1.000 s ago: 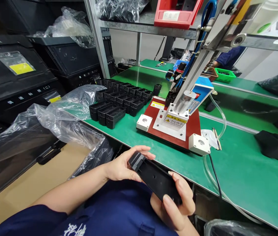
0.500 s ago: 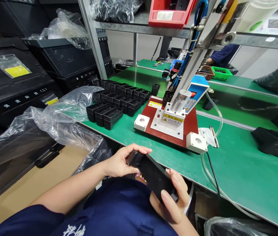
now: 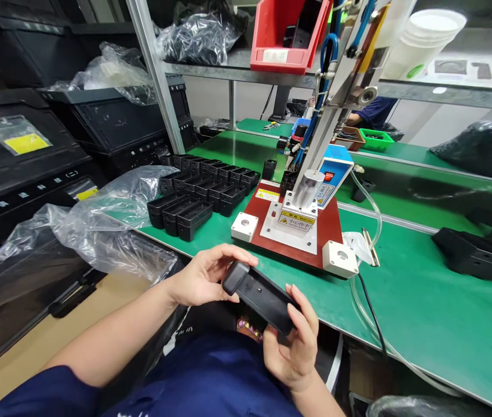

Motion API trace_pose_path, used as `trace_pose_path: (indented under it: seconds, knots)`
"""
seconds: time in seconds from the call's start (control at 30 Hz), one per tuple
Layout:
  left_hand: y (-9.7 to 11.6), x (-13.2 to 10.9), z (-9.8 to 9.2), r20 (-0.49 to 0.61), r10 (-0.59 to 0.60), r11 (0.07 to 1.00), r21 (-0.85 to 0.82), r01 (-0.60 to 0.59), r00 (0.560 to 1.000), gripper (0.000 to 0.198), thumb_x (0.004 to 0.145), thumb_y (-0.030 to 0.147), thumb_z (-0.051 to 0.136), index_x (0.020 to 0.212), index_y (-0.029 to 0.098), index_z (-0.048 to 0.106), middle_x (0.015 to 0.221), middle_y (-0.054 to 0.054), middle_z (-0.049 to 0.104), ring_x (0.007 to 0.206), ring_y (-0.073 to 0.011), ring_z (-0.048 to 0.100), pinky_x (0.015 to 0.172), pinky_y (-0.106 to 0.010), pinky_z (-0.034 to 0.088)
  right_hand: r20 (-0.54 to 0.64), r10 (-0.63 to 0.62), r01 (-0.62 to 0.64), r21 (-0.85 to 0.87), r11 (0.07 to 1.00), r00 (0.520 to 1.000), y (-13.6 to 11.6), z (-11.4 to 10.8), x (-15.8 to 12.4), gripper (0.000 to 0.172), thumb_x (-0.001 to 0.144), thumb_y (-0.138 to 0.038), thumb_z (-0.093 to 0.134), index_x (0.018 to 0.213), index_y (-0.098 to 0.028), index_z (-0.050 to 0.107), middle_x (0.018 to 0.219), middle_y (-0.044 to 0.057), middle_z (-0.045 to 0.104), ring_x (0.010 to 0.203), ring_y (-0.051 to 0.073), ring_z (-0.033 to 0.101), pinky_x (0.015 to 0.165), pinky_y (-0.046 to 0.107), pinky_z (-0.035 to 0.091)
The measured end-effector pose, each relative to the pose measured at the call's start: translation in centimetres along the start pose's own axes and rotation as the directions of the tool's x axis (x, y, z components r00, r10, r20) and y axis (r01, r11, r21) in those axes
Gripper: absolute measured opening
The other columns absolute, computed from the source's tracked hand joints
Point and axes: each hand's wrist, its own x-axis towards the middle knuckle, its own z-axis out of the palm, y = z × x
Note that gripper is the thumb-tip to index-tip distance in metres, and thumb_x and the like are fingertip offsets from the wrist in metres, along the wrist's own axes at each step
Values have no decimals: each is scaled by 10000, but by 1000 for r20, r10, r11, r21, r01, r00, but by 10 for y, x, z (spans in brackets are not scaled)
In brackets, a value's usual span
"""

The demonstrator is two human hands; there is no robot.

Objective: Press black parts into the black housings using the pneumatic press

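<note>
Between my two hands, in front of the table's near edge, is a long black plastic housing (image 3: 263,296) with a rounded raised end and a small hole in its face. My left hand (image 3: 208,275) grips the raised end, fingers over the top and thumb below. The lower right end is held by my right hand (image 3: 292,341), with fingers on the far side and thumb on the near side. Beyond them stands a small press (image 3: 302,202) on a dark red base (image 3: 252,217). Rows of black open plastic housings (image 3: 189,217) stand to its left on the green table (image 3: 423,301).
White button boxes (image 3: 340,259) sit at the press base's front corners. A clear hose and black cable (image 3: 371,313) run over the table's front edge. Further black parts (image 3: 474,255) lie at right. Plastic-lined boxes (image 3: 102,313) stand at left; a red bin (image 3: 289,58) is on the shelf.
The black housing has been turned, so its face with the hole and raised end now shows. Both hands keep hold of it. The view has tilted slightly upward.
</note>
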Motion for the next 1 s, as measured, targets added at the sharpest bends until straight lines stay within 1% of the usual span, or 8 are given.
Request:
trace_pose_path:
  seconds: [0.17, 0.3, 0.37, 0.47, 0.6, 0.7, 0.8, 1.0]
  knots:
    - [2, 6, 0, 63, 26, 1000, 10, -26, 998, 529, 679, 57, 794, 1154, 221, 627, 1150, -103, 642, 1166, -235, 585, 986, -359, 475, 16, -7, 7, 25, 1000, 1000, 3, 0, 1, 701, 725, 9, 556, 1393, -148, 416, 1397, 163, 460, 1227, 338, 522, 913, 586, 541]
    - [4, 7, -2, 73, -21, 1000, -6, 21, 997, 490, 697, 48, 776, 1132, 224, 637, 1196, -110, 618, 1216, -242, 556, 994, -353, 469, 34, -49, 49, 12, 999, 998, 3, 1, 0, 655, 726, 21, 542, 1354, -136, 445, 1380, 163, 467, 1218, 333, 527, 914, 579, 545]
    - [4, 8, -5, 82, -67, 996, -45, 71, 994, 445, 722, 54, 757, 1118, 221, 642, 1260, -123, 588, 1234, -255, 550, 989, -361, 474, 75, -95, 97, -24, 995, 993, 1, 1, 0, 561, 740, 15, 533, 1279, -141, 510, 1374, 149, 467, 1220, 321, 526, 912, 539, 560]
    - [-3, 8, -9, 92, -130, 977, -156, 143, 987, 409, 756, 73, 735, 1124, 223, 640, 1350, -129, 542, 1255, -295, 543, 1030, -439, 447, 136, -140, 152, -82, 985, 981, -4, 2, 3, 347, 790, -27, 533, 1098, -164, 615, 1333, 114, 493, 1224, 308, 522, 913, 467, 575]
    - [-22, 8, -11, 38, -214, 907, -364, 213, 976, 442, 742, 104, 749, 1156, 205, 630, 1352, -135, 562, 1251, -319, 547, 1017, -480, 458, 171, -232, 252, -103, 962, 958, -12, 5, 10, 189, 849, -112, 558, 968, -204, 672, 1166, 78, 599, 1205, 273, 531, 883, 376, 589]
    - [-35, 8, -9, 13, -272, 844, -477, 245, 962, 455, 697, 80, 760, 1129, 176, 651, 1303, -132, 608, 1228, -300, 569, 1006, -439, 474, 199, -281, 301, -79, 950, 939, -15, 6, 16, 178, 881, -128, 540, 925, -199, 697, 1065, 82, 636, 1171, 261, 541, 839, 359, 588]
    - [-42, 9, -7, 14, -298, 804, -536, 259, 954, 470, 653, 35, 750, 1095, 176, 675, 1265, -115, 640, 1213, -285, 582, 987, -405, 488, 219, -277, 299, -75, 951, 936, -16, 7, 17, 189, 887, -126, 539, 919, -213, 704, 1012, 76, 657, 1128, 245, 563, 839, 353, 575]
    - [-51, 11, -7, 33, -340, 753, -590, 293, 940, 502, 617, -10, 721, 1079, 185, 687, 1237, -103, 661, 1207, -279, 585, 990, -399, 470, 226, -267, 284, -47, 958, 937, -13, 10, 15, 177, 874, -114, 554, 922, -199, 702, 1019, 78, 664, 1078, 244, 597, 815, 352, 597]
